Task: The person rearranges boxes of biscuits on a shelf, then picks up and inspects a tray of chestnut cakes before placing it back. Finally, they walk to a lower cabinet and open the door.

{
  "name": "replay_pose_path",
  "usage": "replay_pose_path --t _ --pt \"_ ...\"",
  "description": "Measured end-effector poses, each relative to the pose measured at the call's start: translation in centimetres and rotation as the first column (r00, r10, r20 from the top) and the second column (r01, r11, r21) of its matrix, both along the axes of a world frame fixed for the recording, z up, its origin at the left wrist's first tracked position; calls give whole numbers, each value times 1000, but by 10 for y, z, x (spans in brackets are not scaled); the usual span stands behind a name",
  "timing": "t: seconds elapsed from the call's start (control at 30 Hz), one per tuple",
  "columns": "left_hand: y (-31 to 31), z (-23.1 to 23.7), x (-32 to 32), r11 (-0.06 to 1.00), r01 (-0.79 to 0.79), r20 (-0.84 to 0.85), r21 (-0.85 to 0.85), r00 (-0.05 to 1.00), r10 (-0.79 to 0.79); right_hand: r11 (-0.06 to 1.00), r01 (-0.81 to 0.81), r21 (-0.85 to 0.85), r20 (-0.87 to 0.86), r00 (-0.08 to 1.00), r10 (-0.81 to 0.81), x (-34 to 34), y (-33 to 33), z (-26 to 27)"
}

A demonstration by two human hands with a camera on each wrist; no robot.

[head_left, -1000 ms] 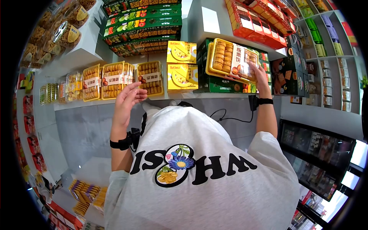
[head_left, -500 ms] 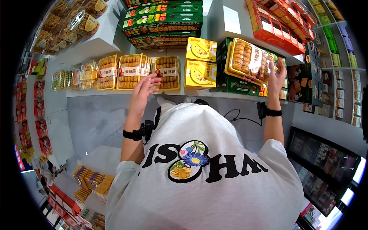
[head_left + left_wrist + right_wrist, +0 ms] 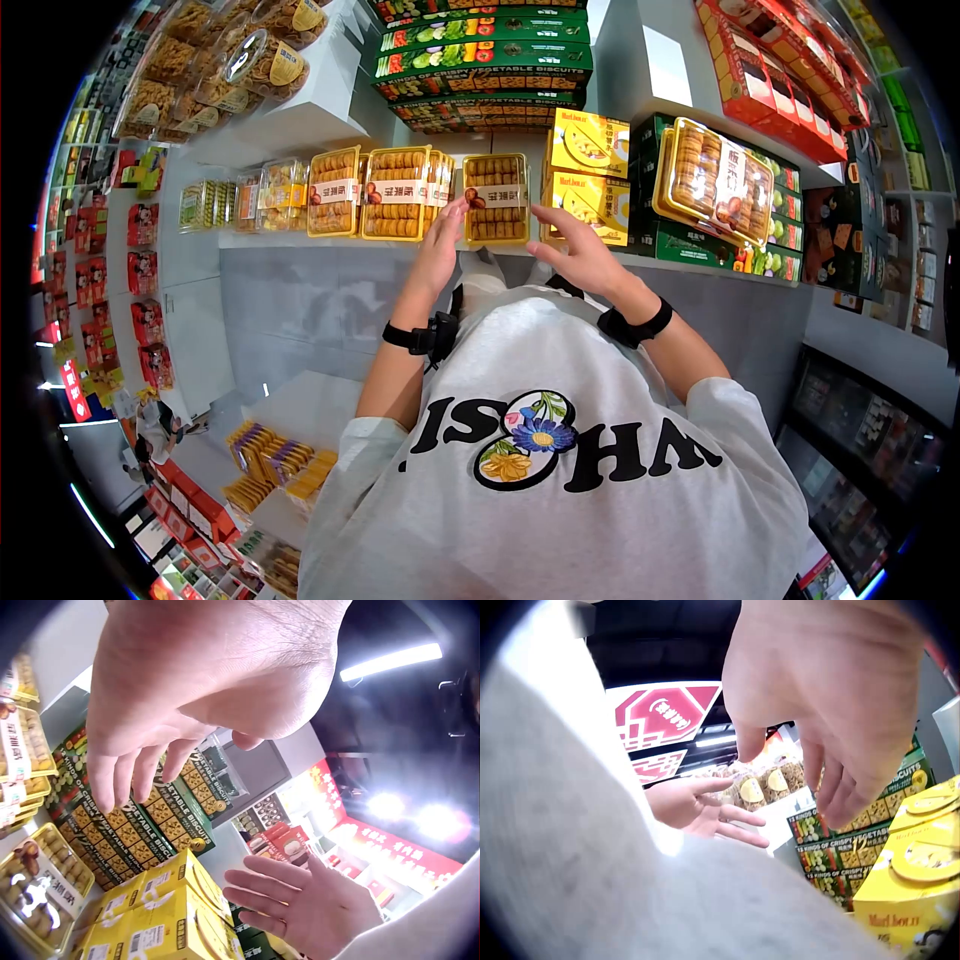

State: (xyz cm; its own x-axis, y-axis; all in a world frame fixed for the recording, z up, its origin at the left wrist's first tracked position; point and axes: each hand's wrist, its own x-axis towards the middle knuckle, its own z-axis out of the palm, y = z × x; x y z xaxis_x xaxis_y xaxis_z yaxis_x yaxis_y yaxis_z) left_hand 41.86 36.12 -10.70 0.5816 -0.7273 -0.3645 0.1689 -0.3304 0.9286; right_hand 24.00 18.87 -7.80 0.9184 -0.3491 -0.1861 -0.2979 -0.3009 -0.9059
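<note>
A yellow tray pack of round biscuits (image 3: 497, 222) with a white label band stands on the shelf, between my two hands in the head view. My left hand (image 3: 438, 245), fingers extended, is by its left side. On its right side my right hand (image 3: 582, 256) has its fingers pointing in at the pack, thumb apart. Neither hand holds anything. In the left wrist view the biscuit pack (image 3: 46, 889) lies below the left hand (image 3: 202, 682). The right wrist view shows the right hand (image 3: 825, 705) above yellow boxes (image 3: 907, 877).
Similar biscuit packs (image 3: 398, 210) stand to the left. Yellow boxes (image 3: 588, 208) adjoin on the right, then a tilted stack of biscuit trays (image 3: 715, 182) on green boxes (image 3: 690, 248). Green vegetable biscuit boxes (image 3: 485, 62) are piled behind, and a white block (image 3: 645, 70) rises beside them.
My right hand has let go of the stacked biscuit trays at the right and swung left to the single pack. The left hand has stayed near that pack while the head view shifted.
</note>
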Motion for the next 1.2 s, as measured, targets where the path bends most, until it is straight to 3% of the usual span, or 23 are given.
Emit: replay_pose_path --t 0.17,0.27,0.4,0.43,0.53,0.57,0.63,0.7,0.83,0.93,1.07,1.2 --pt "5 -42 35 996 25 -40 88 999 -21 998 -57 0 -179 982 56 37 27 -51" --pt "5 -81 61 979 70 19 193 997 -76 993 40 113 -316 949 -2 60 40 -90" --pt "-3 -115 84 950 132 -31 282 991 -128 962 144 230 -601 799 25 76 51 -191" --pt "-7 -114 87 944 153 11 293 986 -164 838 373 398 -450 876 -176 75 65 -203" --pt "-17 -134 98 902 207 -64 380 978 -197 769 560 307 -605 739 -296 79 68 -241" --pt "-17 -158 99 905 201 -52 374 979 -196 631 649 424 -731 657 -184 76 63 -247" --pt "-22 -195 104 895 239 -99 377 971 -218 431 794 428 -756 576 -310 76 75 -268" --pt "-32 -198 105 884 251 -115 395 968 -224 226 861 455 -759 508 -407 73 84 -291" --pt "-40 -224 102 900 184 -286 394 956 -70 -97 843 530 -720 386 -577 84 100 -293" --pt "-45 -228 103 890 171 -330 422 944 -25 -221 778 588 -695 347 -630 89 107 -303" --pt "-44 -226 102 884 168 -410 437 912 30 -198 752 629 -617 328 -715 94 111 -302" --pt "-38 -247 107 866 285 -525 412 851 -30 -212 659 722 -536 338 -773 90 109 -289"
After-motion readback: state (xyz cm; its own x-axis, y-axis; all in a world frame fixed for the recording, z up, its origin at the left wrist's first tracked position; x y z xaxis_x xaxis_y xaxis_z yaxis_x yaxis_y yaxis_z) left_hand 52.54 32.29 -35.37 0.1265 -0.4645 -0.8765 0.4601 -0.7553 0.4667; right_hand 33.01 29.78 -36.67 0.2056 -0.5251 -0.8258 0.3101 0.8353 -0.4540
